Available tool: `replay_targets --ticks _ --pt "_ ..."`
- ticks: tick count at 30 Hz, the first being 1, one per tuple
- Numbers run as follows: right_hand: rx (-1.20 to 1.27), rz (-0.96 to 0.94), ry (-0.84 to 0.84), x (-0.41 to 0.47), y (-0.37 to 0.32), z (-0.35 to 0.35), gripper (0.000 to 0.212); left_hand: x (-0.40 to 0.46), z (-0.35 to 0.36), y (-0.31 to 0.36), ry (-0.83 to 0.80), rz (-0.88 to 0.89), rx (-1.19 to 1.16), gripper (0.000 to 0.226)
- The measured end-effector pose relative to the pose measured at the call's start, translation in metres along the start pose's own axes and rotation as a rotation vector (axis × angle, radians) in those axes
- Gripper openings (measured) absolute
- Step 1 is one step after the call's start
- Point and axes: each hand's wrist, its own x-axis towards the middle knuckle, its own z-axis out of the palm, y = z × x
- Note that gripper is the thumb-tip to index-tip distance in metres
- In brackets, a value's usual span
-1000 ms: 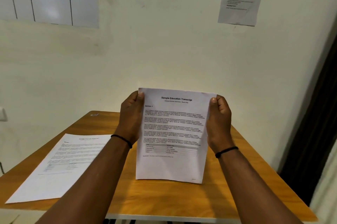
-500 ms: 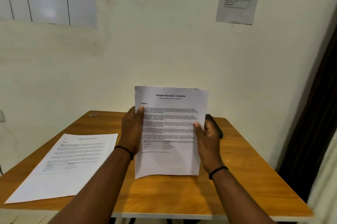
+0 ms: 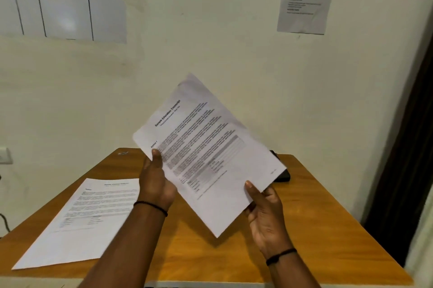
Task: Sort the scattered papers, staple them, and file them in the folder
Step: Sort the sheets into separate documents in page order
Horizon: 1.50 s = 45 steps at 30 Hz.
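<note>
Hands, left (image 3: 157, 184) and right (image 3: 266, 213), both pinching tilted printed paper (image 3: 210, 154) above table (image 3: 316, 229).

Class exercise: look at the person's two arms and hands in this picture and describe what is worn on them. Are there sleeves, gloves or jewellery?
Both forearms are bare, with no sleeves showing. The left hand and right hand wear no gloves, and no rings are visible. Each wrist carries a thin black band: left wristband, right wristband.

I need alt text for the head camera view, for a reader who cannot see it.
Two hands, left hand and right hand, hold a tilted white printed sheet above a wooden table. A second white printed sheet lies flat at the left; a dark object shows behind.
</note>
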Motion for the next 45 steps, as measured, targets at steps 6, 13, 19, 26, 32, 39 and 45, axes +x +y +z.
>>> replay_targets --ticks 6,13,19,26,32,39,45 --pt "-0.083 -0.036 -0.024 -0.007 -0.002 -0.01 0.044 0.002 -0.021 0.023 -0.198 -0.146 0.075 0.039" --pt "-0.308 -0.013 -0.063 -0.002 -0.025 -0.038 0.04 0.013 -0.024 0.075 -0.48 -0.317 0.791 0.033" --pt "-0.525 -0.141 -0.028 0.011 -0.029 -0.029 0.029 0.001 -0.02 0.027 -0.37 0.011 0.768 0.053" --pt "-0.615 -0.122 0.025 0.011 -0.033 -0.056 0.03 -0.007 -0.048 -0.014 -0.355 0.059 0.765 0.08" --pt "-0.597 -0.05 0.032 0.017 -0.031 -0.065 0.068 -0.008 -0.06 -0.034 -0.333 0.0 0.698 0.079" --pt "-0.655 -0.116 0.058 0.021 -0.025 -0.063 0.06 -0.009 -0.052 -0.031 -0.357 0.016 0.726 0.051" --pt "-0.63 -0.026 0.106 0.019 -0.008 -0.075 0.04 -0.015 -0.064 -0.042 -0.33 -0.106 0.682 0.062"
